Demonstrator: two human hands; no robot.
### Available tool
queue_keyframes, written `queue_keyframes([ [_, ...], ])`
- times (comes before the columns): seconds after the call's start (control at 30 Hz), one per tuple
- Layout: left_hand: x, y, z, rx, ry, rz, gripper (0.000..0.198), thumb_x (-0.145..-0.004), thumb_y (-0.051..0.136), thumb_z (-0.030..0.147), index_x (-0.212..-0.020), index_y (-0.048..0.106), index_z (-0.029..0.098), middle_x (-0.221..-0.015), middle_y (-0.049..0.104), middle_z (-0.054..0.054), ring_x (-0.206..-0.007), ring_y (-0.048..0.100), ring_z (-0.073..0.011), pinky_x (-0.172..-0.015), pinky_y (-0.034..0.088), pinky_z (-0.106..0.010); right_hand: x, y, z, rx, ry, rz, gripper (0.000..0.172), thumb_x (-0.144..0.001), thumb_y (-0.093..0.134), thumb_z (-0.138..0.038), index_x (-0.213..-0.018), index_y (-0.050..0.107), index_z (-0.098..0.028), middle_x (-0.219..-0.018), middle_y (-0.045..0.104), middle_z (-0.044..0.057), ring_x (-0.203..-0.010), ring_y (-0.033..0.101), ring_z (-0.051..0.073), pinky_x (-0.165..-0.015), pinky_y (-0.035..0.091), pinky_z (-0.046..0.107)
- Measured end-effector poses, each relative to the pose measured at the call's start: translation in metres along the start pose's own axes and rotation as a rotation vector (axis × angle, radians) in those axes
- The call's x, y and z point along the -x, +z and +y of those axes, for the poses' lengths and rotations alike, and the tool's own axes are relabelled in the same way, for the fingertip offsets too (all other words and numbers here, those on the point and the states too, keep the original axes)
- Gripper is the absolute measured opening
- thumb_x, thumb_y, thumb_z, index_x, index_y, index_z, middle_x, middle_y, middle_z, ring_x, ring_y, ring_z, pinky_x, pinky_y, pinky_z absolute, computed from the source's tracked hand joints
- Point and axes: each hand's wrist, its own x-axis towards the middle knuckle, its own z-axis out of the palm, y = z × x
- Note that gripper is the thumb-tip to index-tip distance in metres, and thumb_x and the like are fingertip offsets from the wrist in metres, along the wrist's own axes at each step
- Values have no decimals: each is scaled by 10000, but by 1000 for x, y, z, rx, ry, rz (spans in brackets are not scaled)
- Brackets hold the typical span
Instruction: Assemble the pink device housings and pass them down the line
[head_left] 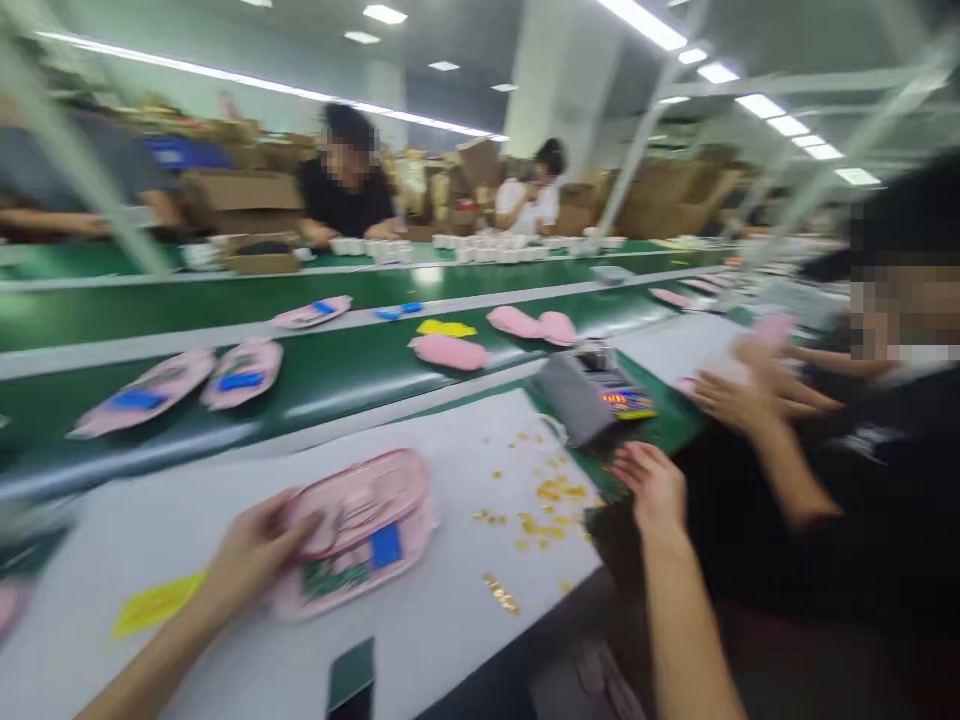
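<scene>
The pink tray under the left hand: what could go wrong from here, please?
The pink tray could shift under the left hand and scatter the loose gold pieces. The right hand might brush those pieces off the white bench. The phone at the bench edge could fall.

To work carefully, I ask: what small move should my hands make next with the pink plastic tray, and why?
Probably bring your right hand over to steady the pink plastic tray, because only your left hand touches it now.
</scene>
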Motion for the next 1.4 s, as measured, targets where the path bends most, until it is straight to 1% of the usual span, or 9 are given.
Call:
queue_keyframes([
  [0.07,17,-9,-11,184,-44,-54,620,-624,705,657,-965,681,140,-916,723,-56,-849,661,-278,-729,553,-333,29,23,0,105,-220,-184,266,-631,759,-375,-728,610,-178,-643,618,-11,-536,534,103,-502,451,207],
  [0.23,22,-10,-7,470,-92,-116,507,-677,714,439,-1072,658,125,-944,720,-68,-865,673,-258,-707,555,-300,136,136,1,475,-704,-1158,255,-916,567,-337,-718,593,-179,-677,549,-8,-624,484,106,-590,389,231],
  [0.33,24,-9,-6,519,-41,-136,429,-697,681,378,-1047,668,132,-915,715,-51,-827,669,-227,-653,539,-260,175,198,20,811,-974,-1436,217,-957,522,-259,-770,598,-181,-743,525,-12,-651,449,98,-605,328,236],
  [0.63,21,-8,-24,541,133,-139,319,-754,606,355,-966,676,127,-833,694,-43,-761,650,-196,-619,526,-242,188,231,49,1386,-1302,-1355,172,-963,502,-270,-877,632,-198,-842,554,23,-785,514,145,-591,274,268],
  [0.83,26,-7,-26,573,97,-134,326,-745,568,240,-1037,672,138,-783,681,-23,-714,640,-182,-596,502,-243,182,237,36,1294,-1043,-1093,225,-738,743,-378,-853,642,-212,-883,623,13,-816,553,181,-637,339,269],
  [1.0,27,-7,-28,438,137,-43,271,-768,594,284,-996,654,150,-895,687,-36,-816,637,-205,-693,495,-271,163,241,26,1195,-885,-1273,23,-783,680,-240,-769,698,-239,-781,688,-12,-802,553,180,-700,373,282],
  [1.23,46,-16,-20,95,477,-223,272,-953,398,314,-994,621,165,-924,677,-58,-855,628,-199,-802,488,-305,191,187,8,1167,-1184,-1372,87,-801,600,-191,-806,686,-204,-754,662,44,-778,544,204,-697,400,315],
  [1.33,54,-35,-13,-180,707,-437,415,-870,506,201,-1284,530,192,-1398,507,-122,-1318,441,-284,-1140,304,-445,202,156,25,1290,-1181,-1426,548,-720,708,-284,-1243,608,-156,-1204,619,160,-1102,530,331,-934,419,458],
  [1.4,42,-53,-9,-311,707,-528,639,-735,617,158,-1356,479,219,-1526,343,-119,-1425,273,-333,-1184,212,-508,202,149,44,1394,-1059,-1443,965,-629,794,-382,-1469,385,-140,-1484,375,212,-1336,339,423,-1087,293,565],
])
